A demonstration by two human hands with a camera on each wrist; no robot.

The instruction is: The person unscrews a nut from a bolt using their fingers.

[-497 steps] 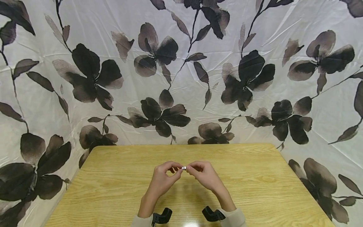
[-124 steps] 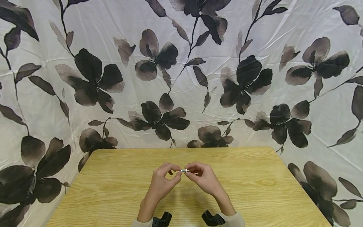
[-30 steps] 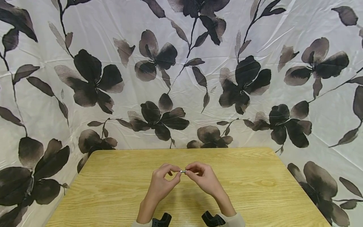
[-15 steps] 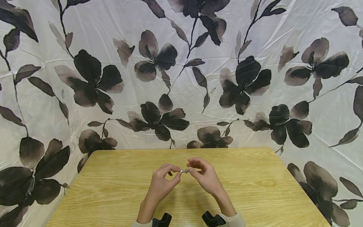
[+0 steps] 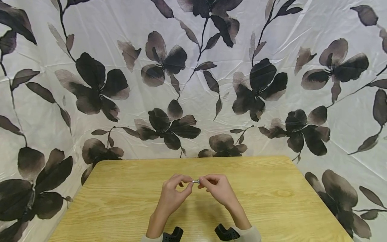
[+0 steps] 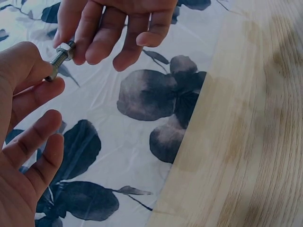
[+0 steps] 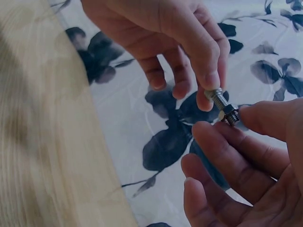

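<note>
Between the two hands a small silver bolt [image 5: 195, 182] is held nearly level above the table. The left hand [image 5: 174, 191] pinches its head end between thumb and forefinger. A hex nut [image 7: 229, 114] sits on the thread near the free end, with bare thread showing between it and the head. The right hand [image 5: 220, 190] has its thumb and fingertips at the nut, pinching it. From the left wrist view the threaded bolt [image 6: 59, 59] is visible, its tip poking past the nut. The other fingers of both hands are loosely bent.
A light wood-grain table [image 5: 127, 201] lies under the hands. Behind it and at both sides hangs a white cloth [image 5: 211, 101] with dark flowers. A black wrist device [image 5: 173, 234] is on the left forearm, another wrist device [image 5: 226, 232] on the right.
Half a second ago the right forefinger was lifted away from the nut; now it is back down at it. The left hand keeps its pinch. More thread shows between the hands than 16.6 seconds ago.
</note>
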